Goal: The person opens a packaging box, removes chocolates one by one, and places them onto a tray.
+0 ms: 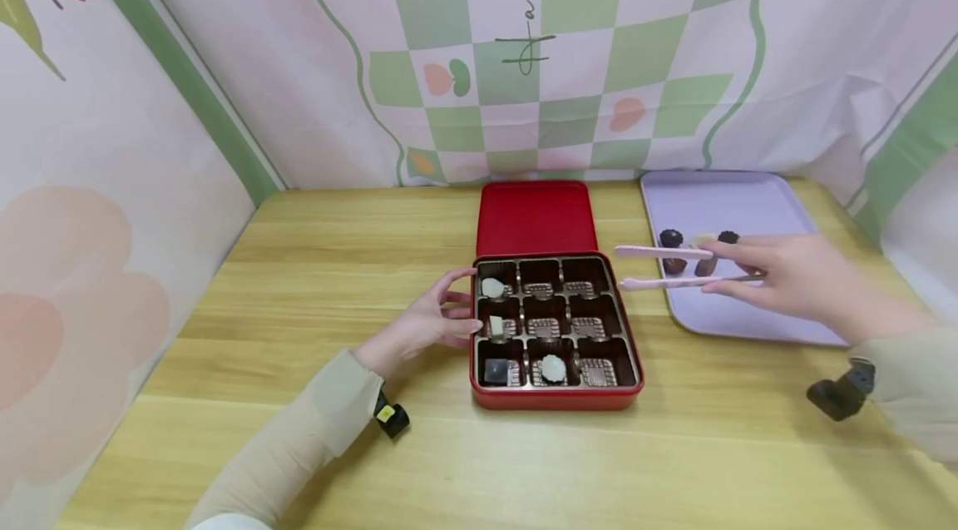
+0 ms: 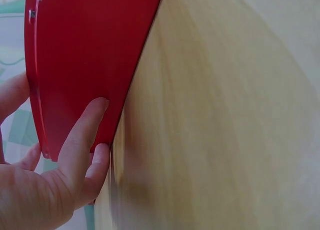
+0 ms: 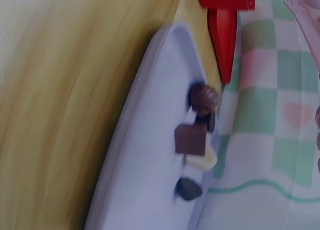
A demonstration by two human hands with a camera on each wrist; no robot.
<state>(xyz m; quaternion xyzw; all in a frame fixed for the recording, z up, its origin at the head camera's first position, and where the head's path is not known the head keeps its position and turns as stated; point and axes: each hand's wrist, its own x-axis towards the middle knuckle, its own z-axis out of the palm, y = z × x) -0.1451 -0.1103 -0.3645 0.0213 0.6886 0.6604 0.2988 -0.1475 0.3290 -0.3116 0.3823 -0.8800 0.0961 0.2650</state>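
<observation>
My left hand [image 1: 422, 326] rests against the left side of a red tin [image 1: 554, 402], its fingers extended along the wall and rim. Inside is a brown divided insert; its left column holds a white chocolate [image 1: 492, 289], a cream-coloured piece [image 1: 496, 325] and a dark square chocolate [image 1: 496, 370]. A round white chocolate [image 1: 554, 369] sits in the front middle compartment. My right hand [image 1: 801, 274] holds pink tongs [image 1: 662, 253] over the tray's left part, their tips apart with nothing between them. The tongs' tips point at the tin's right edge.
A lilac tray [image 1: 718, 193] at the right bears several chocolates, among them a brown square [image 3: 190, 139], a ridged brown one [image 3: 203, 98] and a white one [image 3: 204, 161]. The tin's red lid [image 1: 535, 218] lies open behind it. A patterned cloth [image 1: 501, 122] hangs behind the table.
</observation>
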